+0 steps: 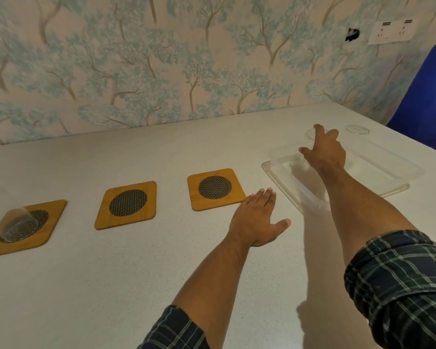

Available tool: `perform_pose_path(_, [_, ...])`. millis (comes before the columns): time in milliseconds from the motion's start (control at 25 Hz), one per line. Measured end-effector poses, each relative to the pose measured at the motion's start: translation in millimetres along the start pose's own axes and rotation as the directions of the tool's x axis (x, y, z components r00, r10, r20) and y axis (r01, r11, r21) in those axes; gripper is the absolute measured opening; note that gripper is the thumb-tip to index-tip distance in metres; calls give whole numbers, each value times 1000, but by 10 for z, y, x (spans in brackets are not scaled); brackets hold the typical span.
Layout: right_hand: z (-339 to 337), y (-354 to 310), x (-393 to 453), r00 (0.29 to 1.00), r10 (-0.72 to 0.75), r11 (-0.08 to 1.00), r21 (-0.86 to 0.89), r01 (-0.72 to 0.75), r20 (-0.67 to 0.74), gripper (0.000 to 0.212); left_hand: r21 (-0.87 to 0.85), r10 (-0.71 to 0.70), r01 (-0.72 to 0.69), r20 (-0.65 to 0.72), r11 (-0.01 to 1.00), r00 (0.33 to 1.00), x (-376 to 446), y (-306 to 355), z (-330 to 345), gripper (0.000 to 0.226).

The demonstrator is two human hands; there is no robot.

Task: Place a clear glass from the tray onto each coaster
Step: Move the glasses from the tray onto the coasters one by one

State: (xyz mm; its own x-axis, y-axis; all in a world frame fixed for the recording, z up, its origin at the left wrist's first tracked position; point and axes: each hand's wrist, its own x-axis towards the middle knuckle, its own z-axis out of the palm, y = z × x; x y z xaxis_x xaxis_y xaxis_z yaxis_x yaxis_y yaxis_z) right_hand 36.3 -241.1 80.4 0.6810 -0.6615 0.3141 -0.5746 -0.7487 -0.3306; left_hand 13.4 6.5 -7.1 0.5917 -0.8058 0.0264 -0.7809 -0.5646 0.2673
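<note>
Three wooden coasters with dark mesh centres lie in a row on the table. The left coaster (48, 210) carries a clear glass (15, 224). Nothing stands on the middle coaster (127, 205) or the right coaster (215, 188). A clear plastic tray (393, 172) sits at the right. My right hand (325, 152) reaches over the tray, thumb and fingers wrapped around a clear glass (310, 134) standing in it. A second clear glass (357, 129) stands at the tray's far end. Palm down, my left hand (257, 217) rests flat on the table just right of the right coaster.
The white table (136, 285) runs back to a wall papered with a tree pattern. A blue chair (428, 96) stands beyond the table's right edge. A wall socket (392, 31) is at the upper right.
</note>
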Motion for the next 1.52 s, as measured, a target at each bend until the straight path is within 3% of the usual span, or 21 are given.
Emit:
perform_pose_path(360, [-143,-488,-274,907,-269,960,-11,281,-324,70,-9,-20,20,13,1000,1000,-175,48,-52,96])
perform_pose_path(440, [-151,-705,-341,878,-320,938,11,347,-356,71,-35,11,-12,-26,999,1000,-263,8,-56,79])
perform_pose_path(560, [-87,-1071,-455,832,-404,881,82,465,-381,74,-97,45,-65,-188,993,981,-463,-166,-111,56])
perform_pose_path(680, [40,-1490,-628,784,-493,794,174,583,-378,79,-52,15,-37,-380,998,925,-765,-484,-264,43])
perform_pose_path(800, [215,-1937,-902,752,-558,715,255,650,-351,78,-29,-135,141,-520,990,844,-1162,-960,-467,42])
perform_pose_path(960, [417,-2546,-1360,718,-621,619,366,695,-315,75,-94,-412,473,-657,876,631,-1797,-1623,-706,62])
perform_pose_path(1040, [486,-2832,-1596,698,-659,572,416,707,-280,74,-131,-549,618,-624,775,556,-2112,-1908,-773,76])
perform_pose_path(1120, [552,-3077,-1792,684,-692,544,456,704,-230,74,-137,-644,708,-559,693,523,-2391,-2115,-764,88])
perform_pose_path(1320, [701,-3460,-2060,652,-754,558,443,701,-83,75,-77,-798,818,-286,570,530,-2607,-2254,-680,97])
perform_pose_path(1520, [804,-3567,-2080,688,-726,616,454,644,9,73,6,-792,821,-258,572,553,-2591,-2265,-672,97])
